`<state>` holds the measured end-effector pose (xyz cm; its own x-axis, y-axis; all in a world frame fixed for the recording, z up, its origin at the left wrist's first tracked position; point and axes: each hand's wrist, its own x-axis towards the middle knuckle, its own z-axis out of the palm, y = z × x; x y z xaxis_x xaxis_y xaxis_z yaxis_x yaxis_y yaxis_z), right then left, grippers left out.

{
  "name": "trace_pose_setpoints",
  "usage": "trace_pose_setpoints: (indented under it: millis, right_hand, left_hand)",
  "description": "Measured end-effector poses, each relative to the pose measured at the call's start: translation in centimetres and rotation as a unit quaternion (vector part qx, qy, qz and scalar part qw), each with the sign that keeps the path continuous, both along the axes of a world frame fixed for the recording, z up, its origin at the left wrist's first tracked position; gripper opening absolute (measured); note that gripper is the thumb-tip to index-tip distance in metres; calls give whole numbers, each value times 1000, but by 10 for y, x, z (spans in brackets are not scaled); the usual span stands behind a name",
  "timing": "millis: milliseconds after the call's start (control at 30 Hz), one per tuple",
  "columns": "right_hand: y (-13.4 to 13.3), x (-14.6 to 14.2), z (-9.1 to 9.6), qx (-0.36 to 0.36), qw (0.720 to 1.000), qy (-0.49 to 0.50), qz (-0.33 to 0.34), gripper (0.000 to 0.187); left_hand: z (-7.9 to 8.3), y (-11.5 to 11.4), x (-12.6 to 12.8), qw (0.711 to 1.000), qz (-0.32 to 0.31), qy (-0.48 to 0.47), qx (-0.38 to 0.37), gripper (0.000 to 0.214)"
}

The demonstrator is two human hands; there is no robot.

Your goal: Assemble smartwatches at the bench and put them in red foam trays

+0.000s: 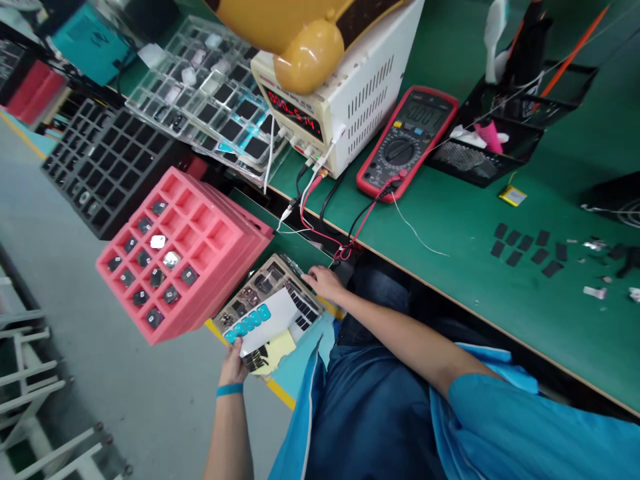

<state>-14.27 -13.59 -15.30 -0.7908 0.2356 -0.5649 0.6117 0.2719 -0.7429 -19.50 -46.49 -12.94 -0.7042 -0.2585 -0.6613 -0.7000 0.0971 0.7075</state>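
Observation:
My left hand (233, 363), with a blue band at the wrist, pinches the lower left corner of a white sheet (273, 320) bearing a row of blue stickers. The sheet lies over a shallow parts tray (240, 303) with small dark parts in its compartments. My right hand (324, 283) is at the tray's upper right edge, fingers curled over it; the fingertips are small and partly hidden. A sheet of black pieces (304, 307) shows beside the white sheet. Below it lies a pale yellow sheet (280, 350) with dark strips.
A pink foam tray stack (200, 227) holding small devices stands left of my hands, near a black compartment tray (120, 160). On the green bench (465, 247) are a power supply (325, 113), a red multimeter (407, 143), test leads, a mesh organizer (485, 157) and several black pads (525, 242).

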Motion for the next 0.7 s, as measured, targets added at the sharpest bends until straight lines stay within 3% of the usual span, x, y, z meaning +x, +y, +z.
trace_pose_setpoints:
  millis: [133,267,533,700]
  right_hand:
    - [1,-4,-4,2,1000,1,25,32]
    - [1,-16,-10,31,999,7,12,34]
    - [-1,-22,-12,78,996,26,25,33]
    - [-2,-14,-7,98,993,48,51,33]
  left_hand:
    - [-10,22,-11,1000,-23,13,4,42]
    - [-21,35,-19,997,-36,49,-38,30]
    - [-42,43,-12,973,-19,129,-189,27]
    - [-47,42,-9,961,-44,162,-220,31]
